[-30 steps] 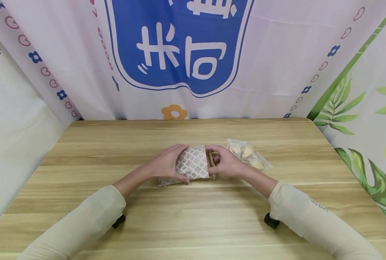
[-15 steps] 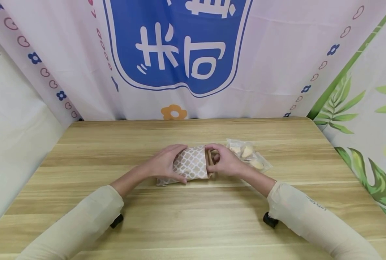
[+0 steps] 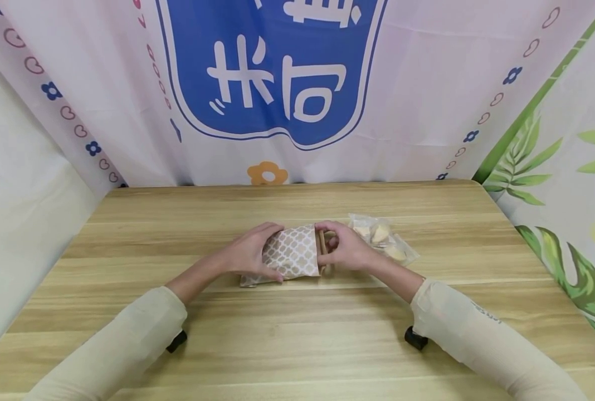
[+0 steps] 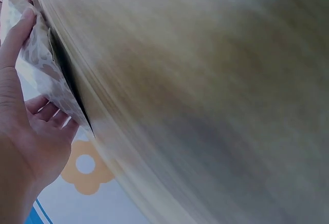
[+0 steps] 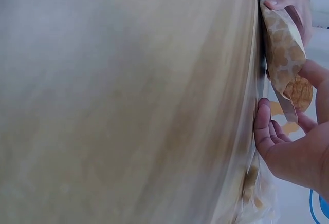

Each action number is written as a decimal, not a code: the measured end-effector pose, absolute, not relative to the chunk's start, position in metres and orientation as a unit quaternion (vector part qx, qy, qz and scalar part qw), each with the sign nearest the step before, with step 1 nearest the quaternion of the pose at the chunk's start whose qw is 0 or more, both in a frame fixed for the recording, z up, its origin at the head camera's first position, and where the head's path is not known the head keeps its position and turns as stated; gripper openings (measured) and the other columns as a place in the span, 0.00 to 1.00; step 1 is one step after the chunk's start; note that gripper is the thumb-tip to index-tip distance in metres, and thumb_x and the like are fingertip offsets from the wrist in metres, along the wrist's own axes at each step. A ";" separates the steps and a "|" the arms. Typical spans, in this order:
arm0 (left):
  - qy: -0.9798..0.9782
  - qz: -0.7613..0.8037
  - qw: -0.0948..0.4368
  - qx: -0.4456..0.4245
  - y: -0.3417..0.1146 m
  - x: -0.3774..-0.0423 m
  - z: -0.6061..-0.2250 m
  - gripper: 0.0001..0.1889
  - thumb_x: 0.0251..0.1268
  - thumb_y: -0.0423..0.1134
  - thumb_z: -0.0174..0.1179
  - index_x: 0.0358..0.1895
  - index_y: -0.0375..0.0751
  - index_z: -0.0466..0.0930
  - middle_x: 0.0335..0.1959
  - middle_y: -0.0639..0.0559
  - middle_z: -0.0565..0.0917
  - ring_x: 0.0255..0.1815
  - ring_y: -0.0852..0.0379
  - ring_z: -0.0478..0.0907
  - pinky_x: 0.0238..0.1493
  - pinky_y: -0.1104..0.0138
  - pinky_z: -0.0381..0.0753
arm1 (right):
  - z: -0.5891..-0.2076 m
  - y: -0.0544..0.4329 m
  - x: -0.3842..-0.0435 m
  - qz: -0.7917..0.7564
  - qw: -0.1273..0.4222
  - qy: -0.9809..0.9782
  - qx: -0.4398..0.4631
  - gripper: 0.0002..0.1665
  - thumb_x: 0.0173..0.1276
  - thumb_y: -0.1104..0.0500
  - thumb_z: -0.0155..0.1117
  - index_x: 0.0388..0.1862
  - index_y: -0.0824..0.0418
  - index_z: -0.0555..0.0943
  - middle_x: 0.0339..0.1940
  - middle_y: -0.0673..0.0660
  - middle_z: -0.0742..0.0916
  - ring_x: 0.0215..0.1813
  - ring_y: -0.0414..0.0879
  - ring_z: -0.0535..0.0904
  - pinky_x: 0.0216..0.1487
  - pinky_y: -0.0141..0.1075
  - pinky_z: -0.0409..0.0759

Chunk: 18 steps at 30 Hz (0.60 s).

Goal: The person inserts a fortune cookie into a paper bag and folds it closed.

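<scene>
A paper bag (image 3: pixel 292 250) with a tan and white lattice print lies on its side, its mouth facing right. My left hand (image 3: pixel 251 253) grips its closed part, thumb along the near edge and fingers along the far edge. At the mouth, my right hand (image 3: pixel 346 248) spans the opening with thumb and forefinger around a brown item. The right wrist view shows this as a round, golden-brown, textured baked piece (image 5: pixel 299 93), partly inside the bag. Its other end is hidden by the paper.
Clear packets (image 3: pixel 380 234) with pale, cookie-like pieces lie just right of and behind my right hand. The wooden table (image 3: pixel 297 345) ends at a hanging cloth backdrop (image 3: pixel 403 100). Side cloths flank the table left and right.
My left hand has slid slightly left along the bag, baring a little more of the print. The bag has shifted slightly left too. My right hand stays at the mouth.
</scene>
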State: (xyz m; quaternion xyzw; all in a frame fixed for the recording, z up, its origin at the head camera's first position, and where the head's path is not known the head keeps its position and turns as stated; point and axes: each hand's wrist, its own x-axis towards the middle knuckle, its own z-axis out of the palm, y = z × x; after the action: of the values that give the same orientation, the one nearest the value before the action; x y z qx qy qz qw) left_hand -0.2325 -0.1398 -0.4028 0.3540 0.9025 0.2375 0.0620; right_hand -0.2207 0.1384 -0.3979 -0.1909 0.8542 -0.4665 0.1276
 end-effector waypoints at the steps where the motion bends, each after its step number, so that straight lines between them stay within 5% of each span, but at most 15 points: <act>1: 0.902 0.239 0.062 0.354 -0.140 -0.232 -0.403 0.61 0.42 0.60 0.82 0.74 0.24 0.63 0.71 0.33 0.71 0.71 0.37 0.71 0.74 0.46 0.69 | -0.398 0.139 -0.221 -0.467 0.130 0.853 -0.194 0.49 0.54 0.69 0.79 0.75 0.67 0.69 0.50 0.67 0.86 0.43 0.50 0.85 0.44 0.38 0.86; 6: 0.897 0.247 0.065 0.360 -0.141 -0.233 -0.403 0.63 0.41 0.59 0.83 0.75 0.23 0.61 0.73 0.31 0.69 0.73 0.35 0.69 0.76 0.46 0.67 | -0.399 0.139 -0.221 -0.467 0.140 0.848 -0.207 0.55 0.52 0.69 0.79 0.79 0.66 0.64 0.60 0.69 0.82 0.43 0.48 0.82 0.46 0.37 0.83; 12: 0.889 0.242 0.067 0.382 -0.147 -0.237 -0.406 0.67 0.40 0.58 0.84 0.77 0.22 0.56 0.77 0.28 0.63 0.77 0.32 0.62 0.78 0.43 0.61 | -0.398 0.141 -0.221 -0.481 0.161 0.836 -0.208 0.59 0.52 0.70 0.78 0.82 0.64 0.59 0.60 0.68 0.81 0.41 0.46 0.79 0.43 0.35 0.81; 18: 0.896 0.241 0.059 0.368 -0.148 -0.237 -0.405 0.64 0.40 0.58 0.84 0.76 0.23 0.59 0.74 0.30 0.67 0.74 0.34 0.67 0.76 0.45 0.65 | -0.398 0.141 -0.221 -0.503 0.177 0.818 -0.215 0.61 0.52 0.71 0.77 0.83 0.65 0.56 0.63 0.70 0.78 0.44 0.49 0.82 0.44 0.36 0.84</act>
State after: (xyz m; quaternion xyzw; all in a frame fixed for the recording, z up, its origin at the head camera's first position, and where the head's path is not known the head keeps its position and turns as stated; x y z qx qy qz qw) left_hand -0.2374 -0.1478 -0.4053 0.3682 0.8961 0.2407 0.0587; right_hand -0.2210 0.1411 -0.3979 -0.2146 0.8183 -0.5028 0.1775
